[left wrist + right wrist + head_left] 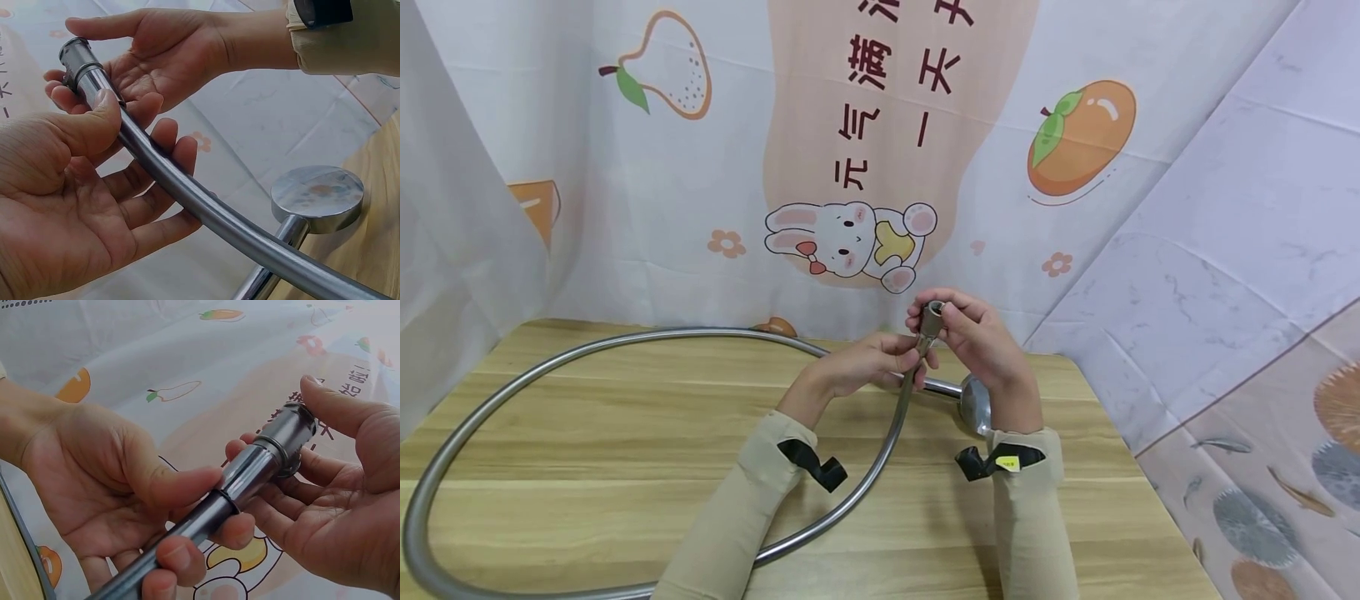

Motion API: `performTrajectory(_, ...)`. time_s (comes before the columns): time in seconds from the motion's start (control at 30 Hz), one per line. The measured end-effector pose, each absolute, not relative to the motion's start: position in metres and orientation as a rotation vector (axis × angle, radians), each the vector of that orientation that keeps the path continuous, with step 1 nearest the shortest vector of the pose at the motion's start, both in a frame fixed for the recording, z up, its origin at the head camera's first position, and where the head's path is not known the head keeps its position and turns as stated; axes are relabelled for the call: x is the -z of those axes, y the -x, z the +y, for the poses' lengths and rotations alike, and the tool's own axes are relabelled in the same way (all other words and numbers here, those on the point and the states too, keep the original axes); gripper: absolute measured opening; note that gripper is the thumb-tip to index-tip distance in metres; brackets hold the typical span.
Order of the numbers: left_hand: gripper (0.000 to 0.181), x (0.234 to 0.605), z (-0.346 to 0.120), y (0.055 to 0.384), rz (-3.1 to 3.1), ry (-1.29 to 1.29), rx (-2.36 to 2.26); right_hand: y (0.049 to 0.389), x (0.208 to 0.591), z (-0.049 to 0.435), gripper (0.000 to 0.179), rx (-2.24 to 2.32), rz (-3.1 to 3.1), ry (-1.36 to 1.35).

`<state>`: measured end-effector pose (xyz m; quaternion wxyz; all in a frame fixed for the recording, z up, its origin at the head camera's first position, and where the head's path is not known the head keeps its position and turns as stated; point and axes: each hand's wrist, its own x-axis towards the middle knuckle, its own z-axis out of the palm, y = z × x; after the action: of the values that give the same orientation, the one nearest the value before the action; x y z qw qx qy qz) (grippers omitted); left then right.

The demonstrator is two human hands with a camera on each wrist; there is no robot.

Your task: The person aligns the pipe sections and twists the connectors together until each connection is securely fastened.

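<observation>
My left hand (pixel 868 364) grips a silver shower hose (pixel 206 215) just below its end fitting (pixel 286 432), thumb on one side and fingers wrapped round the other. Tilted, the fitting points up and away. Beside it, my right hand (pixel 344 494) has its fingers stretched behind the fitting, touching it. Its thumb is lifted slightly apart from the fitting's rim in both wrist views. A round chrome shower head (pixel 317 199) with a straight handle lies on the table behind the hands, partly hidden by the right wrist in the head view.
The hose loops widely over the left of the wooden table (pixel 625 467) and passes under the left forearm. A printed curtain (pixel 685 183) hangs at the table's back edge, with a patterned cloth (pixel 1247 417) along the right. Black straps (pixel 811 463) circle both wrists.
</observation>
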<state>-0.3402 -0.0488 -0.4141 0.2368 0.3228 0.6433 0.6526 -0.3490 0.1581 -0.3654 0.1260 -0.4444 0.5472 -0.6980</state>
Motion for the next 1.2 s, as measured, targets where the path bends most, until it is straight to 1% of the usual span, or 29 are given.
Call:
performTrajectory(0.2, 0.033, 0.4133, -0.0516, 0.3406, 1.772, -0.883, -1.781, 0.3524, 0.3663, 0.1625, 0.025, 2.049, 1.596, 1.306)
performTrajectory(0.47, 0.032, 0.4117, -0.0513, 0.34, 1.781, -0.86, -1.775, 0.3529, 0.3662, 0.1646, 0.027, 2.049, 1.642, 1.29)
performTrajectory(0.73, 0.032, 0.4117, -0.0505, 0.3385, 1.778, -0.868, -1.779, 0.3502, 0.3644, 0.1633, 0.036, 2.062, 1.642, 1.25)
performTrajectory(0.93, 0.033, 0.4117, -0.0507, 0.3381, 1.769, -0.878, -1.782, 0.3473, 0.3621, 0.1604, 0.03, 2.103, 1.674, 1.185)
performTrajectory(1.2, 0.034, 0.4122, -0.0515, 0.3385, 1.764, -0.881, -1.785, 0.3449, 0.3599, 0.1589, 0.028, 2.119, 1.748, 1.154)
